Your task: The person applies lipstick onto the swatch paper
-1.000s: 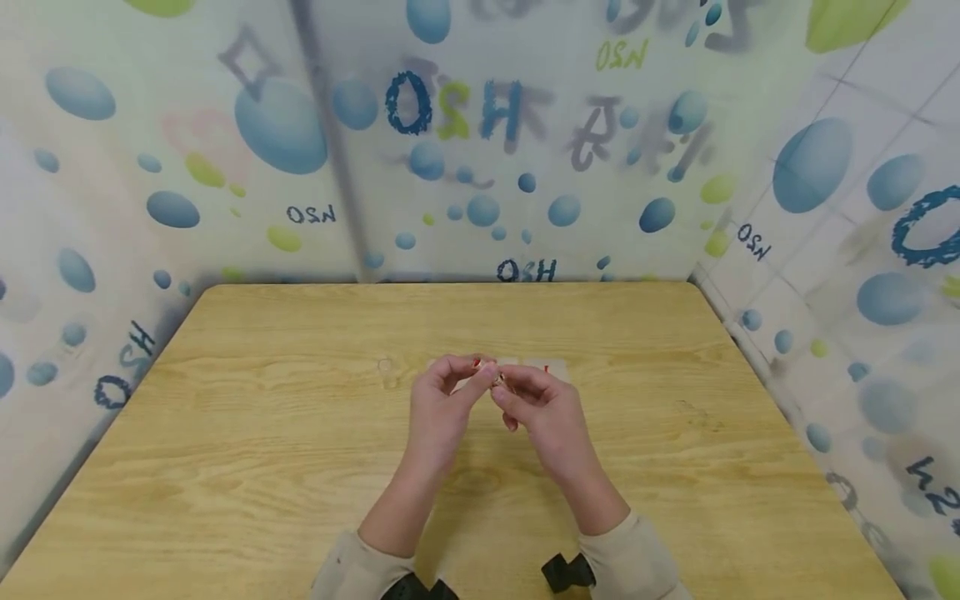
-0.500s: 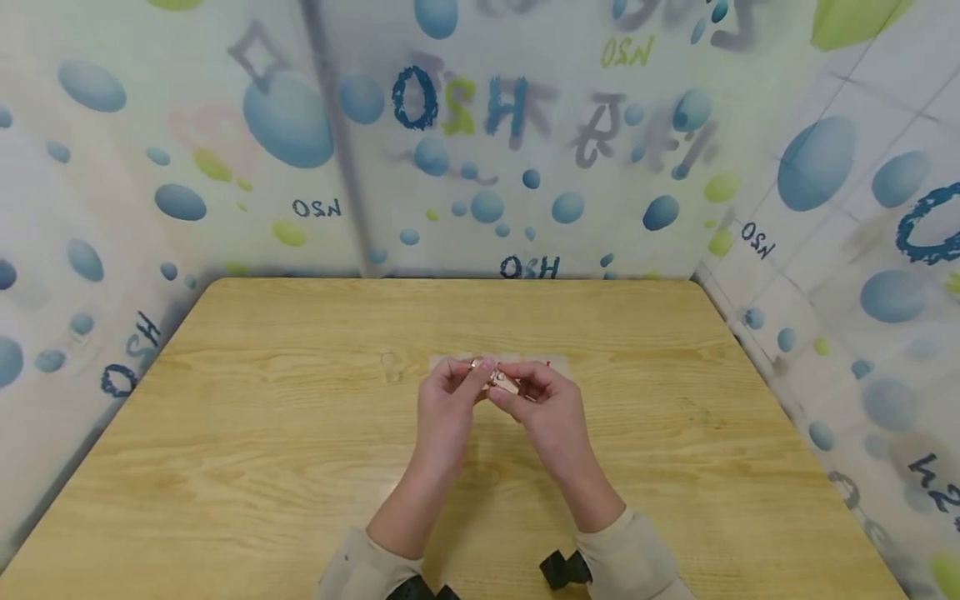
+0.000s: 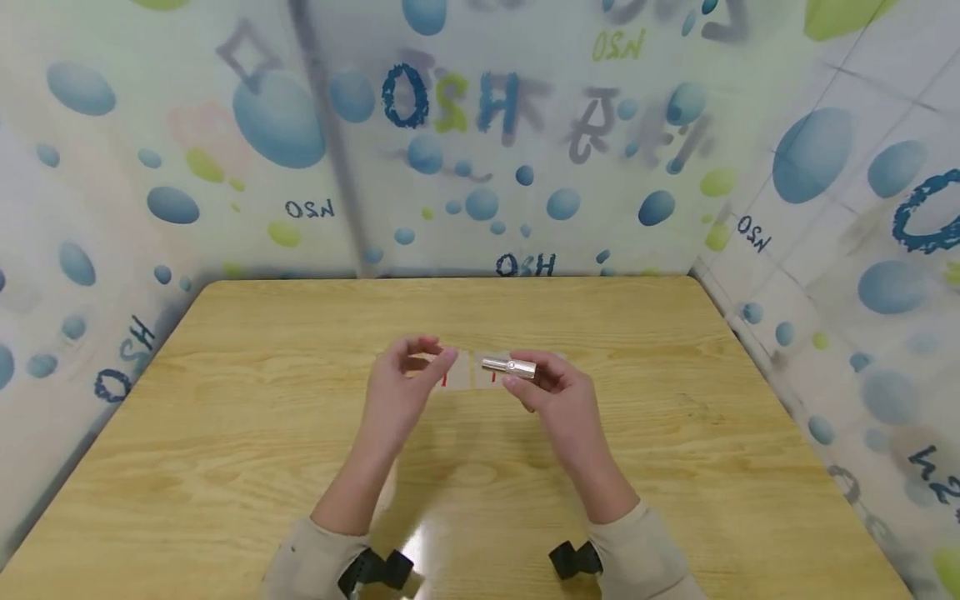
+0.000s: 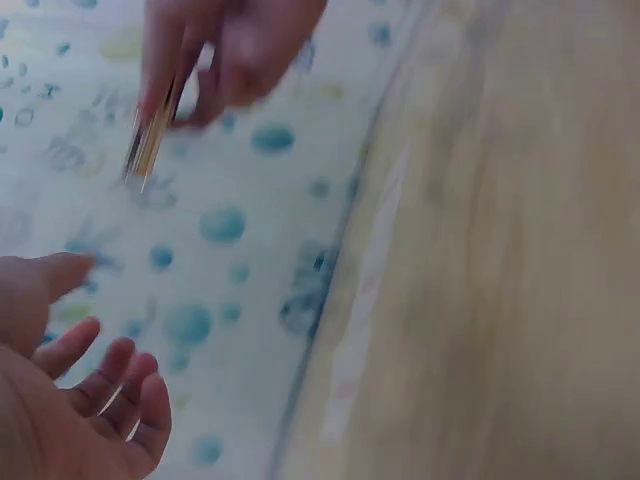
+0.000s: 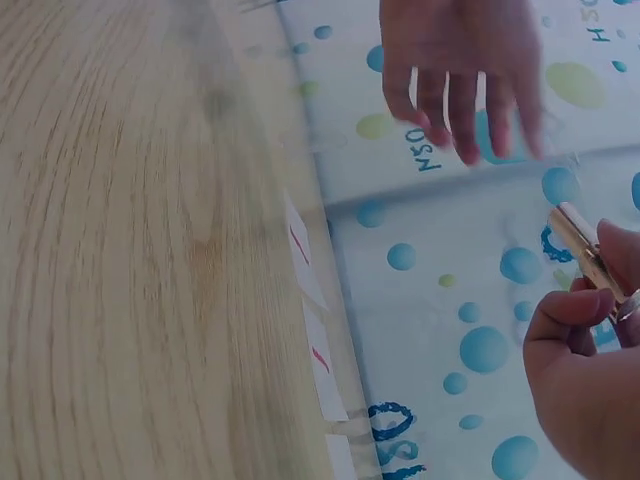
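Note:
A shiny gold-silver lipstick tube [image 3: 513, 367] is pinched between the thumb and fingers of my right hand [image 3: 558, 396], its narrower end pointing left. In the right wrist view the lipstick tube [image 5: 585, 245] looks gold, and no red tip shows. My left hand [image 3: 397, 387] is apart from it, to the left, with nothing seen between its fingers. The left wrist view has the left hand's fingers [image 4: 100, 395] spread and slightly bent. Behind the hands, white paper pieces [image 3: 461, 377] lie on the table; short red strokes mark them.
The wooden table [image 3: 247, 433] runs back to a printed wall [image 3: 480, 233] with blue bubbles. Another wall [image 3: 862, 333] stands close along the right side. Black wrist straps [image 3: 375, 571] sit at both cuffs.
Both hands were together at the lipstick tube. My left hand has let go and moved left; my right hand keeps the tube, now fully in sight. More of the paper shows between them.

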`<control>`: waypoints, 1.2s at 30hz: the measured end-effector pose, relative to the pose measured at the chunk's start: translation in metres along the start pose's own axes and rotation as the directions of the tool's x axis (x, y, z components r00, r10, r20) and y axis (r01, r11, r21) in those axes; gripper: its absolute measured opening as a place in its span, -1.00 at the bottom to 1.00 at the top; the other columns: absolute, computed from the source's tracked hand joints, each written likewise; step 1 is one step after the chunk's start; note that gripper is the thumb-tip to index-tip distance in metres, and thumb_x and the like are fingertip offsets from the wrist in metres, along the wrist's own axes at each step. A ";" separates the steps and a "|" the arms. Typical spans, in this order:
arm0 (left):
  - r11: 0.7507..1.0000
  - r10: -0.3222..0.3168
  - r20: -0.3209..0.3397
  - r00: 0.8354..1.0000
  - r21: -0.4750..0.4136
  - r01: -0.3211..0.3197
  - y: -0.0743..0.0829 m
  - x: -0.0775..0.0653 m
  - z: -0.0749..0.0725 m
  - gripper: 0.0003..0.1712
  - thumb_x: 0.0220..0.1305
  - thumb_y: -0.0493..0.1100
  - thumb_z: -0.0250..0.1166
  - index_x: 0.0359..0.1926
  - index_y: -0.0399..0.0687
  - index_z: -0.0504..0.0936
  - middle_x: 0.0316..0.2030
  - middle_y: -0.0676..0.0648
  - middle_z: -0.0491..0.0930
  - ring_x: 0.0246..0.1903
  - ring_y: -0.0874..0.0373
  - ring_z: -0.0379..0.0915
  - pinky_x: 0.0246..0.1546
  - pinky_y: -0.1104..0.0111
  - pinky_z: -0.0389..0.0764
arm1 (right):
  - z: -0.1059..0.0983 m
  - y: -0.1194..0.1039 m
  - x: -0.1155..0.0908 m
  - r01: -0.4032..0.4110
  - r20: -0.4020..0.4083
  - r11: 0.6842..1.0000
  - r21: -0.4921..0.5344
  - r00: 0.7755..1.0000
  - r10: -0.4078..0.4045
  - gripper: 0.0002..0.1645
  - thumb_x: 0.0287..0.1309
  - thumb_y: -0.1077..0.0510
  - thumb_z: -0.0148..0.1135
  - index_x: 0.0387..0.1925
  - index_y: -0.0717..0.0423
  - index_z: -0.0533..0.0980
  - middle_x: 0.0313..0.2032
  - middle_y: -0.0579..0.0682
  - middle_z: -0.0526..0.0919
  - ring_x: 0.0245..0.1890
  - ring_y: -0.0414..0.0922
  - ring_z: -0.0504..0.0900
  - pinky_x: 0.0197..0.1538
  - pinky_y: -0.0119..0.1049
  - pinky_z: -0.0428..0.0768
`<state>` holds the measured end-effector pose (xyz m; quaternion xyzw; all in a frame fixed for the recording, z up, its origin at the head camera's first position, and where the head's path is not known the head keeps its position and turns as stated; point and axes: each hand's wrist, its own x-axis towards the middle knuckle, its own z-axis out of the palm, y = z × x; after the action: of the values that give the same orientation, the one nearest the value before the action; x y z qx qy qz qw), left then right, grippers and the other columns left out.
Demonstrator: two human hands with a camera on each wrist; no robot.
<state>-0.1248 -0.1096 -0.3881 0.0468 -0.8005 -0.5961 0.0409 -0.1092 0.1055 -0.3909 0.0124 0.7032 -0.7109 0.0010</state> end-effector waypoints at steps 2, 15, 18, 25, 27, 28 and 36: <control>0.971 0.050 -0.031 0.998 0.236 -0.042 -0.003 0.008 -0.023 -0.51 0.44 0.05 0.43 0.24 -0.09 0.62 0.22 -0.18 0.60 0.08 -0.10 0.58 -0.05 0.12 0.66 | -0.002 0.001 0.001 0.005 -0.001 1.000 0.019 1.000 -0.005 -0.62 0.31 0.31 0.45 0.14 0.20 0.70 -0.06 0.02 0.75 -0.30 -0.19 0.58 -0.29 -0.46 0.55; 0.856 -0.077 0.085 0.993 0.517 0.023 -0.046 0.036 -0.078 -0.34 0.61 -0.02 0.20 0.57 -0.17 0.35 0.44 -0.44 0.36 0.23 -0.37 0.55 0.08 -0.11 0.67 | -0.002 0.001 0.005 -0.017 0.057 0.999 0.034 0.998 0.015 -0.59 0.33 0.30 0.43 0.19 0.16 0.64 0.01 0.09 0.76 -0.24 -0.14 0.64 -0.25 -0.40 0.64; 0.848 -0.062 0.104 0.993 0.530 -0.003 -0.047 0.042 -0.073 -0.42 0.64 -0.08 0.15 0.54 -0.17 0.40 0.43 -0.41 0.43 0.22 -0.34 0.58 0.04 -0.07 0.68 | -0.002 0.001 0.005 -0.019 0.057 0.999 0.038 0.998 0.017 -0.59 0.33 0.31 0.43 0.19 0.15 0.63 0.03 0.10 0.75 -0.23 -0.14 0.64 -0.24 -0.39 0.65; 0.844 -0.076 0.107 0.991 0.536 0.007 -0.047 0.046 -0.065 -0.53 0.65 -0.12 0.11 0.43 -0.17 0.54 0.31 -0.34 0.59 0.20 -0.30 0.59 -0.04 0.01 0.67 | -0.003 0.002 0.006 -0.021 0.055 0.999 0.047 0.998 0.019 -0.56 0.34 0.31 0.41 0.22 0.23 0.58 0.02 0.07 0.73 -0.22 -0.15 0.65 -0.24 -0.41 0.66; 0.849 -0.083 0.100 0.991 0.529 0.018 -0.047 0.046 -0.064 -0.54 0.65 -0.12 0.11 0.42 -0.18 0.55 0.32 -0.33 0.60 0.22 -0.30 0.59 0.01 -0.02 0.68 | -0.003 0.001 0.006 -0.027 0.057 0.998 0.050 0.998 0.024 -0.57 0.35 0.30 0.42 0.20 0.20 0.58 0.04 0.07 0.72 -0.20 -0.15 0.66 -0.24 -0.41 0.66; 0.849 -0.086 0.098 0.991 0.527 0.021 -0.047 0.046 -0.064 -0.55 0.66 -0.12 0.11 0.41 -0.18 0.56 0.32 -0.34 0.60 0.23 -0.30 0.59 0.04 -0.04 0.68 | -0.004 0.000 0.006 -0.029 0.059 0.998 0.048 0.998 0.026 -0.58 0.35 0.30 0.42 0.20 0.19 0.59 0.05 0.07 0.72 -0.20 -0.15 0.66 -0.23 -0.41 0.66; 0.852 -0.116 0.097 0.988 0.521 0.049 -0.043 0.049 -0.059 -0.55 0.65 -0.12 0.15 0.42 -0.14 0.59 0.33 -0.34 0.61 0.35 -0.30 0.53 0.26 -0.13 0.63 | -0.010 -0.003 0.009 -0.034 0.018 0.998 0.043 0.999 0.033 -0.62 0.35 0.29 0.42 0.17 0.15 0.60 -0.06 0.02 0.72 -0.32 -0.16 0.62 -0.23 -0.38 0.67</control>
<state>-0.1652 -0.1839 -0.4122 0.0530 -0.9293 -0.3622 -0.0492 -0.1180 0.1152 -0.3884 0.0179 0.6871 -0.7261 0.0186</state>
